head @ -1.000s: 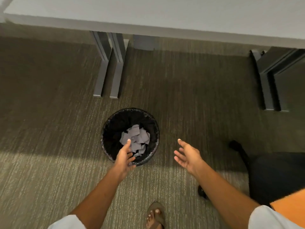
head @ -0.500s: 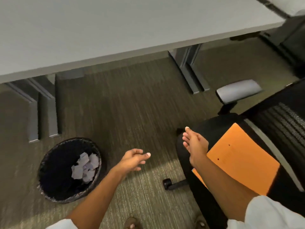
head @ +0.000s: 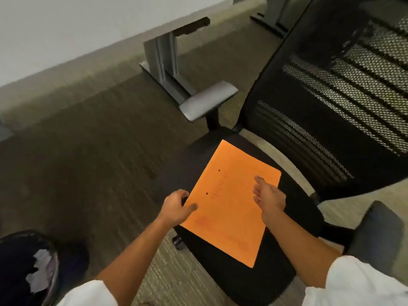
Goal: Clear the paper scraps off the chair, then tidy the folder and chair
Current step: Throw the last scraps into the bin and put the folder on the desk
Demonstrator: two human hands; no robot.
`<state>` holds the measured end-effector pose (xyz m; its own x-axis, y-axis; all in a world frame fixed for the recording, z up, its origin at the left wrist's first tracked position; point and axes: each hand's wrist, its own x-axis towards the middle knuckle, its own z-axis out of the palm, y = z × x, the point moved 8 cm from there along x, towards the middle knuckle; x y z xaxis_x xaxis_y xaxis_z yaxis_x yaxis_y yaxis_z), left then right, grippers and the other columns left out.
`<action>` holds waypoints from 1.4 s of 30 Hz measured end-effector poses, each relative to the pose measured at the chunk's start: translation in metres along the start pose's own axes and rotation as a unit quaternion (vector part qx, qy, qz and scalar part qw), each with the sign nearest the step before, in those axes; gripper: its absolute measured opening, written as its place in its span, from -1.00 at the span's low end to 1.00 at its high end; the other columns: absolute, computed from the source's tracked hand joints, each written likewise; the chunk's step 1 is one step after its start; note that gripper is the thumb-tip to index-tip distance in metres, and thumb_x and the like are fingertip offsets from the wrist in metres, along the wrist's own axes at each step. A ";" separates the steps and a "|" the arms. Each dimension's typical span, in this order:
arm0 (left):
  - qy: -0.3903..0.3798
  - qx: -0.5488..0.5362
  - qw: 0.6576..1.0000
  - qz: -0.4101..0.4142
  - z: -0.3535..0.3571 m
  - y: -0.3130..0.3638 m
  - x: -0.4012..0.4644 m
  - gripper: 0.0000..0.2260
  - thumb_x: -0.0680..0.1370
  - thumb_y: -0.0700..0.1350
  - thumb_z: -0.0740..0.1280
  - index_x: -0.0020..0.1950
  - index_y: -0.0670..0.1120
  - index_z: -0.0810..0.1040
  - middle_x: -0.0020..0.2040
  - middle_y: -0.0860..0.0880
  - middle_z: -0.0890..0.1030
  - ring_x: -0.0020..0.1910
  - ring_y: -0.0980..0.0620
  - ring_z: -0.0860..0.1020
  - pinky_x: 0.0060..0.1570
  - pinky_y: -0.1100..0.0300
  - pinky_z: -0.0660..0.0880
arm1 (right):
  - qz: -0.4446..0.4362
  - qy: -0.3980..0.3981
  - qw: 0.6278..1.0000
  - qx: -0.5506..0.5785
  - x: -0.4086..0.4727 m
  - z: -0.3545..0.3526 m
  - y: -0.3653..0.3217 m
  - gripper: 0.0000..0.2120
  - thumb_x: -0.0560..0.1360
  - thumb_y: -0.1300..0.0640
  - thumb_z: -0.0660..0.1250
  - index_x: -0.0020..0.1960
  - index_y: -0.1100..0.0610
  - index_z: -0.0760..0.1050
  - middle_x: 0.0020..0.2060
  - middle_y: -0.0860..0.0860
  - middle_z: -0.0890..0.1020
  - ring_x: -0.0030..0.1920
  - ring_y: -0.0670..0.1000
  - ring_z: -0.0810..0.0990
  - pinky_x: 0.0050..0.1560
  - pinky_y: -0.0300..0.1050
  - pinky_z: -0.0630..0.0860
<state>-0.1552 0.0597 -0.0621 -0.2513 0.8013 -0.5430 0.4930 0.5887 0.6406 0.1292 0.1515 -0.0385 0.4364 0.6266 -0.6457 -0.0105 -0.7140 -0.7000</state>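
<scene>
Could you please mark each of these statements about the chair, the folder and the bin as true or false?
1. An orange folder lies flat on the chair seat. True.
2. The left hand is at the folder's left edge. True.
3. Paper scraps are scattered over the folder. False: nothing lies on the folder; the paper scraps are in the black bin.
4. The right hand grips an armrest. False: it is open above the folder's right side, fingers spread.
5. The bin stands on the chair seat. False: it stands on the carpet, left of the chair.
</scene>
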 end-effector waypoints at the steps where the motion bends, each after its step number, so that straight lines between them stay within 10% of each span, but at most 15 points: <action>1: -0.004 0.022 1.000 0.004 0.009 0.006 0.004 -0.48 0.52 0.06 0.42 0.39 -0.16 0.42 0.30 -0.10 0.53 0.28 -0.09 0.50 0.20 0.03 0.47 | 0.011 0.010 1.000 -0.007 0.009 -0.011 0.004 -0.77 0.40 -0.04 0.56 -0.21 0.07 0.59 -0.19 0.02 0.69 -0.06 -0.01 0.67 -0.01 -0.03 0.64; 18: 0.065 0.107 0.989 -0.074 0.036 0.033 0.036 -0.57 0.51 -0.03 0.44 0.29 -0.18 0.45 0.10 -0.12 0.59 0.12 -0.14 0.56 0.05 0.02 0.49 | 0.123 -0.001 0.987 -0.103 0.067 -0.077 0.048 -0.70 0.36 0.05 0.57 -0.29 0.14 0.47 -0.24 0.09 0.63 -0.14 0.05 0.62 0.14 0.11 0.62; 23: 0.047 -0.066 0.992 -0.095 0.052 0.023 0.032 -0.92 0.58 -0.11 0.33 0.00 -0.11 0.53 -0.09 -0.03 0.58 -0.04 -0.10 0.57 -0.09 -0.02 0.50 | 0.127 -0.030 0.985 -0.117 0.079 -0.080 0.054 -0.76 0.36 0.06 0.57 -0.20 0.11 0.52 -0.12 0.09 0.69 -0.08 0.04 0.66 0.14 0.07 0.62; 34: 0.060 -0.281 0.957 -0.048 0.041 0.041 0.008 -0.92 0.58 -0.17 0.35 0.06 -0.13 0.55 -0.03 -0.05 0.66 -0.04 -0.06 0.63 -0.17 0.06 0.54 | 0.025 -0.154 0.982 -0.106 0.062 -0.060 0.036 -0.87 0.64 0.08 0.25 0.07 0.04 0.58 0.00 0.05 0.67 0.01 0.01 0.64 -0.10 -0.10 0.53; 42: 0.100 -0.350 0.931 -0.016 -0.005 0.059 -0.022 -0.88 0.57 -0.12 0.37 0.09 -0.08 0.54 0.02 -0.06 0.68 0.00 -0.09 0.66 -0.03 -0.11 0.59 | -0.103 -0.256 0.960 -0.042 0.025 -0.044 -0.036 -0.87 0.62 0.14 0.30 0.10 0.09 0.60 0.00 0.07 0.73 0.07 0.10 0.69 0.13 0.14 0.62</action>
<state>-0.1251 0.0775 -0.0101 -0.4410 0.7442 -0.5017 -0.1643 0.4826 0.8603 0.1800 0.1793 -0.0161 -0.0793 0.8134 -0.5762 0.1114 -0.5672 -0.8160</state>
